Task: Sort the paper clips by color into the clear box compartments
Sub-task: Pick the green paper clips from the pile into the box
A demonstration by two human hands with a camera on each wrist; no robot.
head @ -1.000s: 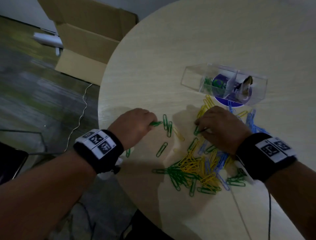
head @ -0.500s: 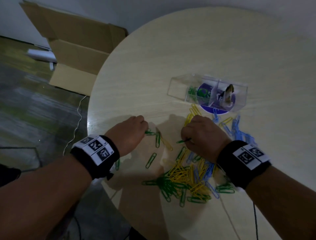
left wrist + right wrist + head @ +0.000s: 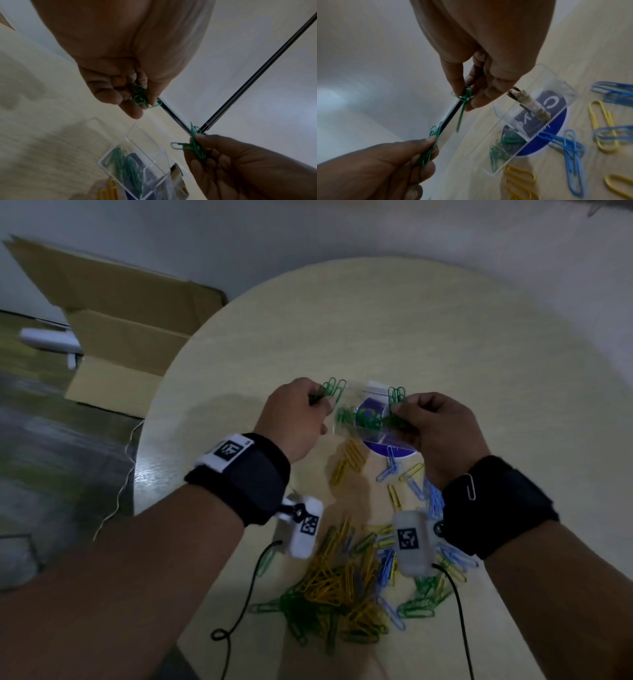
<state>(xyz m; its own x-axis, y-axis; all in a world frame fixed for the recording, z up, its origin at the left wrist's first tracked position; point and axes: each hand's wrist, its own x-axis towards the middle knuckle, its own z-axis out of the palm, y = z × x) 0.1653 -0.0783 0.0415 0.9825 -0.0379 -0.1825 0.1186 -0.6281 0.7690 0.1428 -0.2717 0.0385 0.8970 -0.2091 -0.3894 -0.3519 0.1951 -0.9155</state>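
Note:
Each hand holds a small bunch of green paper clips above the clear box point(image 3: 371, 387). My left hand point(image 3: 320, 402) pinches green clips point(image 3: 331, 389) over the box's left end; the left wrist view shows the left hand's clips point(image 3: 141, 96) between thumb and fingers. My right hand point(image 3: 399, 410) pinches another green bunch point(image 3: 396, 396), also seen as the right hand's clips point(image 3: 465, 94). The box's end compartment point(image 3: 488, 166) holds green clips point(image 3: 503, 145). A mixed pile of yellow, green and blue clips point(image 3: 342, 583) lies on the round table point(image 3: 445, 344) under my wrists.
Loose yellow clips point(image 3: 351, 457) and blue clips point(image 3: 390, 469) lie in front of the box, which stands on a blue round sticker point(image 3: 394, 451). A brownish scrap point(image 3: 529, 102) sits in another compartment. An open cardboard box point(image 3: 130, 320) stands on the floor, left. Black cables point(image 3: 239, 611) trail from my wrists.
Both hands have lifted off the table beside the pile and moved forward to above the clear box, each carrying green clips.

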